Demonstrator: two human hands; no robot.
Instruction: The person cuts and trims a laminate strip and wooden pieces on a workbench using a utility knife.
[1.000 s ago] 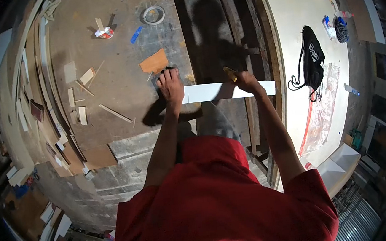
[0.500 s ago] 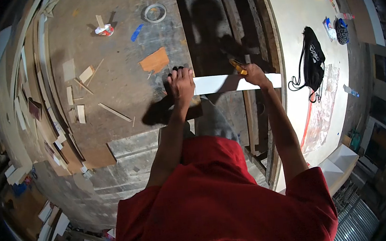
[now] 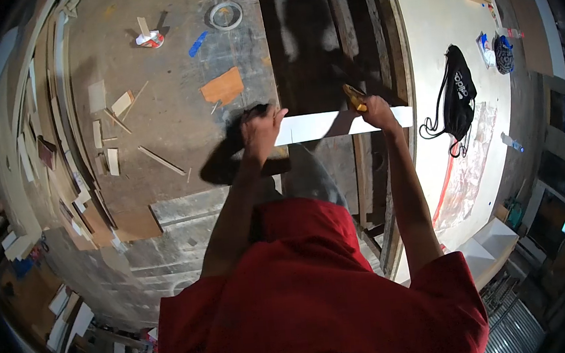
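Observation:
A long white board (image 3: 325, 126) lies crosswise in front of me, bridging the gap between the brown work surface and the pale one. At its left end is my left hand (image 3: 263, 131), its fingers curled over the far edge in shadow and its thumb pointing right. A short dark line crosses the board just right of that hand. My right hand (image 3: 377, 110) is closed round a yellow hand tool (image 3: 355, 97) above the board's right part. The tool points up and left; its exact kind is unclear.
Wood offcuts (image 3: 114, 161), an orange-brown scrap (image 3: 222, 86), a blue strip (image 3: 198, 45) and a tape roll (image 3: 225, 16) lie on the brown work surface (image 3: 176, 112). A black drawstring bag (image 3: 458, 90) rests on the pale surface at right. Long strips (image 3: 59, 82) line the left edge.
My left hand has turned and shifted left, its fingers going from laid out flat to curled, baring more of the board. The yellow tool has tilted more upright in my right hand.

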